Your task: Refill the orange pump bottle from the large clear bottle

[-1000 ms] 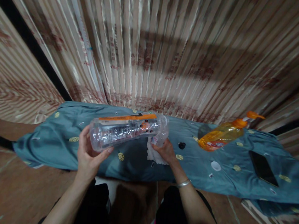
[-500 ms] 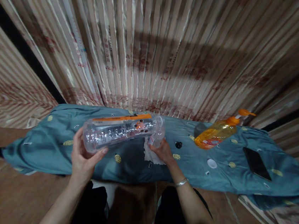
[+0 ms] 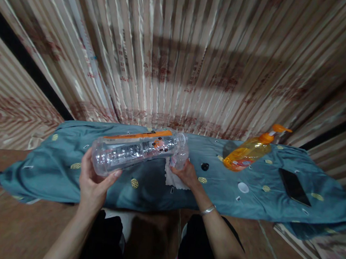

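Note:
My left hand (image 3: 94,183) is wrapped round the base of a big clear plastic bottle (image 3: 133,152) with an orange-and-white label. That bottle lies nearly level in the air, its neck pointing right and slightly up. At its mouth, a small clear bottle (image 3: 181,155) is closed in the fingers of my right hand (image 3: 188,174). The two openings meet or nearly meet; I cannot tell which, nor whether liquid is passing. Below the small bottle lies a white tissue-like sheet (image 3: 175,181), partly covered by my right hand.
Right of my hands, a pump bottle of orange liquid (image 3: 247,154) stands on the teal patterned cloth (image 3: 148,190). Nearby lie a small black cap-like piece (image 3: 205,166), a white disc (image 3: 243,187) and a black phone (image 3: 294,187). A striped curtain (image 3: 180,64) hangs close behind.
The whole view has shifted slightly, so the things sit a little further left. Both hands keep the same hold, and the bottles stay mouth to mouth.

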The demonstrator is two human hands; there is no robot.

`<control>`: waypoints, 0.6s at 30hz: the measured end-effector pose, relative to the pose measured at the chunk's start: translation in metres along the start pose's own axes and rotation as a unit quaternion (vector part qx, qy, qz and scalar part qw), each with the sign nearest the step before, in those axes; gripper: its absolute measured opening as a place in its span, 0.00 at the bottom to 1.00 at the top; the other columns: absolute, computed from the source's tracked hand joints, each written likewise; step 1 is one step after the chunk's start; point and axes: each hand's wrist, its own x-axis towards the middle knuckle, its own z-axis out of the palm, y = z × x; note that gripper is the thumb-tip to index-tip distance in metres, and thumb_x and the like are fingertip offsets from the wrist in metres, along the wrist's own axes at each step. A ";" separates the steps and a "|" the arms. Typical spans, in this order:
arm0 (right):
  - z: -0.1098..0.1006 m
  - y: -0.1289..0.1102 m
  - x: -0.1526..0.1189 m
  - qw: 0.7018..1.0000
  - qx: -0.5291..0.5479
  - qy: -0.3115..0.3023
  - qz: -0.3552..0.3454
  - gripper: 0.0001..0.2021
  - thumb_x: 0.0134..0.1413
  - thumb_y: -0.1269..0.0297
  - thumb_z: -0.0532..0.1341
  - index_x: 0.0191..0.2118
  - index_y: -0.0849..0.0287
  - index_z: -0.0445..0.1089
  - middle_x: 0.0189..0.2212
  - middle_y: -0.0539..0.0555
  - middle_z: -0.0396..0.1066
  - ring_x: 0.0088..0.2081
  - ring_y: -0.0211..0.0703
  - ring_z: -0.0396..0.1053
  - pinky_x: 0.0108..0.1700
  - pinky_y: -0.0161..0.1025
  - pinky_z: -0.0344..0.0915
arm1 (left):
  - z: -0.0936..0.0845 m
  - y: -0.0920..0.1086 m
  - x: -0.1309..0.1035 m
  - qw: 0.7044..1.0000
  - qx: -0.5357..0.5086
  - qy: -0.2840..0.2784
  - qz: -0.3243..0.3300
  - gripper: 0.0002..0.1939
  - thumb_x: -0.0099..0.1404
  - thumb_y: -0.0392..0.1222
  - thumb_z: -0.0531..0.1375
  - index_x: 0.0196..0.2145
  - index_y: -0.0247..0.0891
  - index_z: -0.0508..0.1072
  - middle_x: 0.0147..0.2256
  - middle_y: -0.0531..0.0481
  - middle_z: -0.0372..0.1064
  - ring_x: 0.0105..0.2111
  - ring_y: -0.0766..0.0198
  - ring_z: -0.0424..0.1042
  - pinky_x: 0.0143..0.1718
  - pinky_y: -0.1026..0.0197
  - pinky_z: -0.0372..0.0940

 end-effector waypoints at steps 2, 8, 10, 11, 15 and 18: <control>0.001 0.000 0.000 1.000 -0.003 0.002 0.001 0.30 0.45 0.63 0.74 0.57 0.55 0.71 0.48 0.61 0.83 0.49 0.63 0.82 0.54 0.59 0.79 | -0.001 -0.001 0.000 1.000 -0.001 -0.003 -0.003 0.44 0.47 0.52 0.78 0.60 0.45 0.71 0.55 0.41 0.75 0.55 0.44 0.77 0.57 0.45 0.74; 0.003 0.003 0.000 1.000 0.002 0.003 0.003 0.31 0.43 0.63 0.74 0.57 0.56 0.71 0.49 0.63 0.82 0.50 0.65 0.82 0.54 0.60 0.79 | -0.001 -0.001 0.000 0.999 -0.019 0.013 -0.022 0.48 0.43 0.51 0.80 0.59 0.43 0.71 0.55 0.40 0.75 0.55 0.44 0.76 0.57 0.46 0.73; 0.003 0.004 0.000 1.000 0.009 0.001 0.002 0.29 0.44 0.63 0.74 0.55 0.56 0.71 0.48 0.61 0.83 0.50 0.65 0.82 0.54 0.61 0.79 | -0.001 -0.001 0.000 1.000 -0.018 0.011 -0.023 0.48 0.42 0.51 0.81 0.59 0.42 0.70 0.54 0.40 0.75 0.55 0.44 0.76 0.57 0.46 0.74; 0.003 0.004 0.000 1.000 0.012 -0.001 0.000 0.28 0.44 0.63 0.74 0.54 0.55 0.71 0.47 0.61 0.83 0.50 0.64 0.82 0.54 0.61 0.79 | -0.001 -0.001 0.000 1.000 -0.017 0.008 -0.024 0.48 0.43 0.51 0.81 0.60 0.42 0.70 0.55 0.40 0.75 0.56 0.44 0.77 0.57 0.46 0.73; 0.002 0.005 -0.001 1.000 0.011 -0.003 0.004 0.27 0.45 0.61 0.73 0.53 0.55 0.72 0.47 0.60 0.83 0.50 0.64 0.82 0.55 0.62 0.78 | 0.001 -0.001 0.000 1.000 -0.006 0.007 -0.025 0.49 0.44 0.55 0.79 0.60 0.42 0.70 0.56 0.39 0.75 0.57 0.42 0.76 0.59 0.44 0.72; 0.001 0.004 -0.001 1.000 0.011 -0.005 0.006 0.28 0.44 0.61 0.74 0.53 0.56 0.72 0.47 0.62 0.83 0.50 0.64 0.82 0.55 0.61 0.78 | 0.002 0.000 0.000 1.000 -0.006 0.015 -0.027 0.48 0.43 0.55 0.80 0.60 0.41 0.71 0.55 0.39 0.75 0.56 0.43 0.76 0.59 0.44 0.71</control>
